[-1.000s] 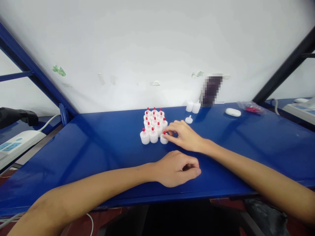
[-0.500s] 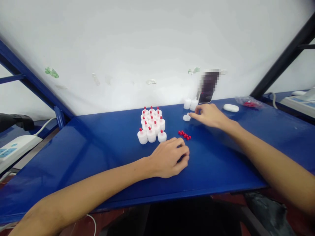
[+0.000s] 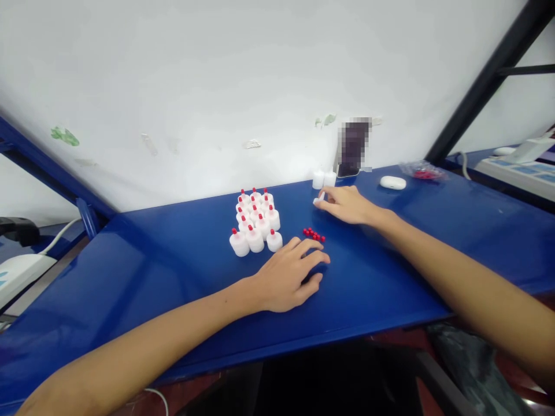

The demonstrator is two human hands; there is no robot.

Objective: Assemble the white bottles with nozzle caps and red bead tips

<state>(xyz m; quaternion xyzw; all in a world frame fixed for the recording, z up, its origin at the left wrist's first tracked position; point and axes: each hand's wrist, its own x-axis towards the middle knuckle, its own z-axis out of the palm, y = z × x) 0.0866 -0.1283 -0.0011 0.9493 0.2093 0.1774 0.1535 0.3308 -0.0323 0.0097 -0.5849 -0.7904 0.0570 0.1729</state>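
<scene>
My right hand (image 3: 347, 203) pinches a small white nozzle lid (image 3: 319, 199) between thumb and fingertips at the back of the blue table; part of the lid is hidden by the fingers. Just behind it stand two white bottles (image 3: 324, 179), whose tops I cannot make out clearly. My left hand (image 3: 291, 276) rests palm down near the middle with its fingers apart, holding nothing. Beyond its fingertips lie several small red caps (image 3: 314, 234). To its left, white bottles with red tips (image 3: 255, 222) stand grouped in rows, the closest one almost touching the hand.
A phone (image 3: 353, 147), partly pixelated, leans on the wall. On the right lie a white oval case (image 3: 392, 183) and a clear bag with red pieces (image 3: 422, 172). Power strips (image 3: 26, 271) flank the blue table (image 3: 173, 242) on both sides, near the frame posts.
My left hand has uncurled, its fingers spreading over the table. The nozzle lid, earlier flat on the table under my right fingertips, is now tilted in their pinch. The view has turned slightly right.
</scene>
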